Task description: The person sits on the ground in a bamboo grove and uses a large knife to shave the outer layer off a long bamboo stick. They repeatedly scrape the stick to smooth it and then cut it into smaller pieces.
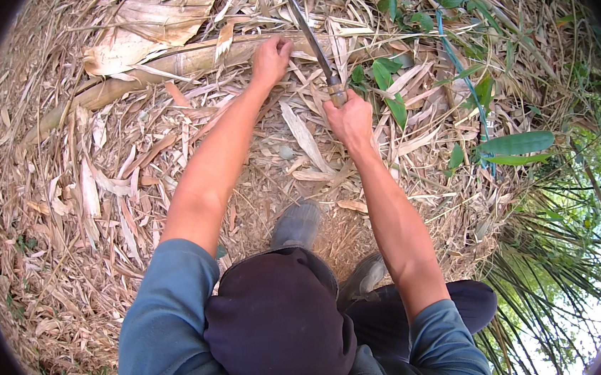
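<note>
Bamboo pole (182,62): pale tan, yellowish, darker brown streaks near its left end. Dry sheath (150,18) at the top edge of the ground: cream-beige with fine lengthwise lines. Leaf litter (86,192): straw, buff and light brown, mottled. Bare soil patch (272,190): dull brown. Knife blade (310,36): grey steel, bright glint; handle (336,93) tan-brown with a pale band. Fresh leaves (518,143) on the right: mid to bright green. Cord (464,77): blue. Shirt sleeves (167,299): slate blue. Trousers (277,325): dark navy-black. Shoes (296,223): grey, dusty.
</note>
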Demonstrator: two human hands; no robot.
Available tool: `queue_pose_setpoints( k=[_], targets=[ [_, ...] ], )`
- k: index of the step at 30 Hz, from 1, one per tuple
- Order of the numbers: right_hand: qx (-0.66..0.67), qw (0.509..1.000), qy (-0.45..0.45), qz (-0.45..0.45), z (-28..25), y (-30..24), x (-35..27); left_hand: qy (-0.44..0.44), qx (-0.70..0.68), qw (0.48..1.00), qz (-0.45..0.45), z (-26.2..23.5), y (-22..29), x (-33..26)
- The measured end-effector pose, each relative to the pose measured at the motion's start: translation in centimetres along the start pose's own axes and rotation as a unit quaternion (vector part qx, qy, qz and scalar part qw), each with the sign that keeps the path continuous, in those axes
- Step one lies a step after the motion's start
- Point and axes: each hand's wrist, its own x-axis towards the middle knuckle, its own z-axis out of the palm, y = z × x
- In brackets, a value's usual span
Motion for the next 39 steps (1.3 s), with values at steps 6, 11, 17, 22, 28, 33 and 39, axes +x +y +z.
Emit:
queue_pose_setpoints(
  k=[6,11,17,22,28,33,39],
  targets=[
    [-0.025,0.999,-0.023,0.02,0.2,-0.8,-0.3,-0.051,0.214,0.97,0.106,-1.4,-0.4,1.3],
    [-0.025,0.999,-0.007,0.028,0.7,-1.0,-0.2,0.056,0.258,0.964,-0.02,-0.7,-0.7,1.2],
    [0.039,0.998,0.011,0.041,1.8,-1.0,-0.4,-0.015,0.245,0.957,-0.152,-0.3,-1.5,2.3],
    [0.042,0.998,0.033,0.024,2.5,-2.4,0.0,-0.028,0.248,0.946,-0.208,-0.2,-1.3,3.0],
    [0.02,0.999,0.041,-0.016,3.1,-1.7,1.4,-0.042,0.245,0.946,-0.208,0.6,-1.3,3.4],
    [0.192,0.957,0.167,-0.138,0.7,-6.3,-0.5,-0.034,0.237,0.95,-0.2,0.5,-2.5,3.2],
    [-0.076,0.995,0.058,-0.014,4.9,-1.3,1.4,-0.034,0.247,0.944,-0.214,0.4,-1.5,2.8]
  ],
)
